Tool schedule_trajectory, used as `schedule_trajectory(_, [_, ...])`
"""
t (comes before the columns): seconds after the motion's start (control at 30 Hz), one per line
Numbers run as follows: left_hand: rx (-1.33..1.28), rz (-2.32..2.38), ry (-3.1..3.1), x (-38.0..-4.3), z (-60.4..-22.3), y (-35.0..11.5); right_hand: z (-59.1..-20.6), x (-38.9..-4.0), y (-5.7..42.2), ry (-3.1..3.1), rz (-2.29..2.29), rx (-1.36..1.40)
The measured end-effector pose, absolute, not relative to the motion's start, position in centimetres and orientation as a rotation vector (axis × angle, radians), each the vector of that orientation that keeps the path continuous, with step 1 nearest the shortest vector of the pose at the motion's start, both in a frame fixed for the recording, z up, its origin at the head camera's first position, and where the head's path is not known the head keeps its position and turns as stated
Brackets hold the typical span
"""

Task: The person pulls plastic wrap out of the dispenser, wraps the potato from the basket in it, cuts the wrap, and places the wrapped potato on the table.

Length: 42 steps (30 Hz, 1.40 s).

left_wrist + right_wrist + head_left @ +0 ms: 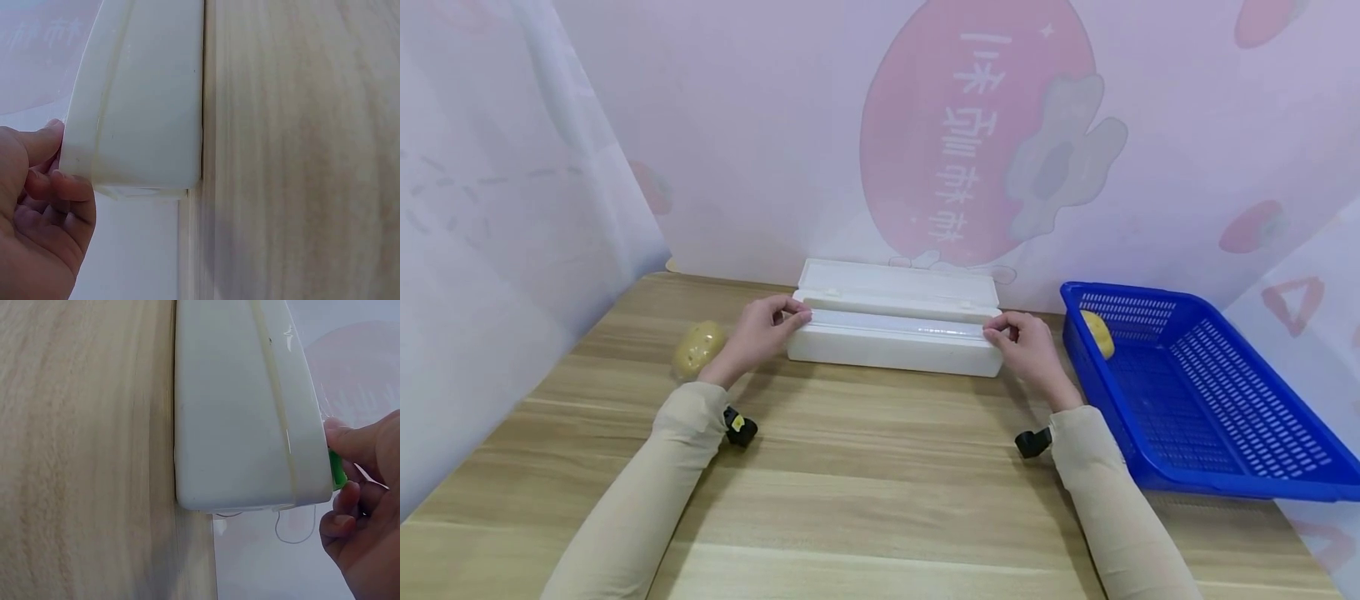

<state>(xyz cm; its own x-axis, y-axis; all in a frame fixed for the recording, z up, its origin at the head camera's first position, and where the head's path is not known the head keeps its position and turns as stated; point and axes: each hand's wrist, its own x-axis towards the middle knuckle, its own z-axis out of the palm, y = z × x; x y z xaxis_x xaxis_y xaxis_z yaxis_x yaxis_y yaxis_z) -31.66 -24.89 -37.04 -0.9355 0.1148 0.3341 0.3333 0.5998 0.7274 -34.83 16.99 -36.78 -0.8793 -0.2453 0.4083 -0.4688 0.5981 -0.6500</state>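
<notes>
White box (895, 353) on far side of wood table (880, 508), lid (898, 282) up behind. L hand (758, 335) pinching clear film (895, 323) at box's L end, R hand (1032, 348) pinching same film at R end; film lies along box top. Risks, I'd guess: uneven pull = film skews, folds, clings to itself. Box prob. light, so hard tug w/ nothing holding it might slide or tip it. Green bit (338, 472) by R fingers could snag film. Potato (698, 347) near L wrist might roll if arm knocks it.

Two potatoes (698, 348) (1099, 335), one box (895, 352), one basket (1262, 484)
</notes>
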Motion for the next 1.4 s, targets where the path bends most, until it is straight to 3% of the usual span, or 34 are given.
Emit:
schedule_trajectory(0.67, [-0.35, -1.16, -2.489, -32.4, -35.9, -24.5, -35.6, -35.0, 16.5, -2.481, 1.034, 0.488])
schedule_trajectory(1.4, [-0.461, -1.079, -2.416, -33.6, -30.9, -25.4, -31.0, -35.6, 16.3, -2.435, 0.867, 0.554])
